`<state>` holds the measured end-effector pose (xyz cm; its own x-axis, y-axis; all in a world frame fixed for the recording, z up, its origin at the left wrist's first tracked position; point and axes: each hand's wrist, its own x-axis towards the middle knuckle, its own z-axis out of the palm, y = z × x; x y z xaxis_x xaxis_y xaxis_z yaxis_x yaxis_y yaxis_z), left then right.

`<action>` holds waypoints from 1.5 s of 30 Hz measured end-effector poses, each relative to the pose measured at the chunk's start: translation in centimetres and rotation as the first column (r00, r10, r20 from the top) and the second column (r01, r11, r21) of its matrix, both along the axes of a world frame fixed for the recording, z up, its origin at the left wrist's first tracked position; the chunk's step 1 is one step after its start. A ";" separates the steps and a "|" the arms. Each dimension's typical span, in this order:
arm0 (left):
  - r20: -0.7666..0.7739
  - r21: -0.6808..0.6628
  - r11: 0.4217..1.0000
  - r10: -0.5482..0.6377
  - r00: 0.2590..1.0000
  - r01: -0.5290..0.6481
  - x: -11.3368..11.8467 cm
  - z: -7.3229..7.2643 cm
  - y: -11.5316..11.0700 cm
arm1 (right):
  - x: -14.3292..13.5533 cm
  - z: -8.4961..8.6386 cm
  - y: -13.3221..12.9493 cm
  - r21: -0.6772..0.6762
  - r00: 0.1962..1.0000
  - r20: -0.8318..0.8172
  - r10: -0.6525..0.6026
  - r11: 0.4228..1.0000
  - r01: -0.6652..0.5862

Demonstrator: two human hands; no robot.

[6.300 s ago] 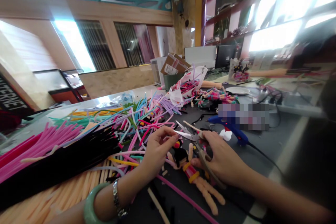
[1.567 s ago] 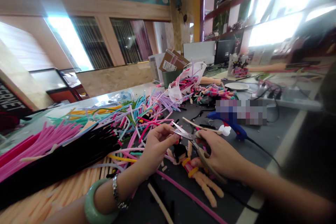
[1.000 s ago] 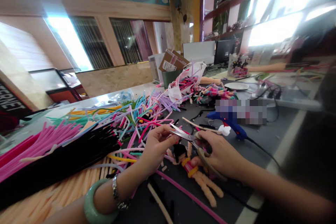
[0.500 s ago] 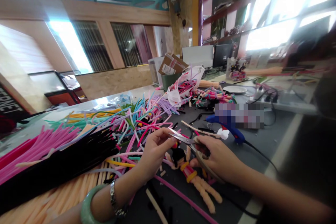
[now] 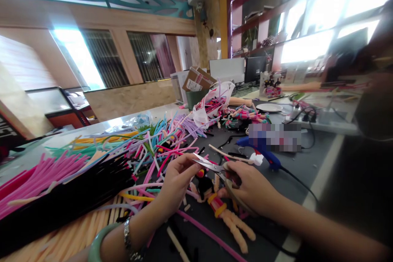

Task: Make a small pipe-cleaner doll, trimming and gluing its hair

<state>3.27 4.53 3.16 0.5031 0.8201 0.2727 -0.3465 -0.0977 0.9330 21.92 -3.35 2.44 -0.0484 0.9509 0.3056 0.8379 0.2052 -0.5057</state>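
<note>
My right hand [image 5: 250, 188] grips a pair of scissors [image 5: 209, 165] by the handles, the blades pointing left and slightly apart. Their tips reach the fingers of my left hand [image 5: 178, 176], which are pinched together. Whatever sits in that pinch is too small or hidden to make out. Below both hands lies a doll [image 5: 217, 205] made of fuzzy pipe cleaners, with black hair, a red top with yellow bands and peach limbs. A red and yellow piece shows at its head, close under my left fingertips.
A blue glue gun [image 5: 267, 155] with a black cord lies to the right. Black pipe cleaners [image 5: 76, 196], pink pipe cleaners [image 5: 52, 172] and loose coloured stems cover the left side. Behind are a white plastic bag [image 5: 201, 116], a white plate [image 5: 269, 107] and a power strip [image 5: 328, 120].
The whole view has shifted slightly, so things appear a little left and lower. Both hands keep nearly the same pose, with the scissor tips still at my left fingers.
</note>
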 end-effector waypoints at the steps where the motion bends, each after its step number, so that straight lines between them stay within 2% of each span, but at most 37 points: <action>1: -0.001 0.000 1.000 -0.002 1.000 0.002 0.0 0.0 0.0 | 0.0 0.0 0.0 0.002 1.000 0.001 -0.005 1.000 0.005; 13: -0.036 0.026 1.000 0.016 0.999 -0.015 0.0 0.1 0.0 | -0.1 0.1 -0.1 0.019 1.000 -0.008 -0.013 1.000 0.013; 30: -0.092 0.075 0.996 0.049 0.995 -0.042 -0.1 -0.5 0.3 | 0.0 -0.3 -0.1 -0.077 0.997 -0.074 0.001 0.997 -0.006; 37: -0.105 0.075 0.996 0.046 0.993 -0.038 -0.1 -0.4 0.3 | -0.1 -0.2 -0.2 -0.022 0.998 -0.059 0.023 0.999 -0.024; 45: -0.101 0.099 0.995 0.039 0.994 -0.029 0.1 -0.2 0.0 | -0.4 0.0 -0.3 -0.049 0.998 -0.065 0.025 0.998 -0.028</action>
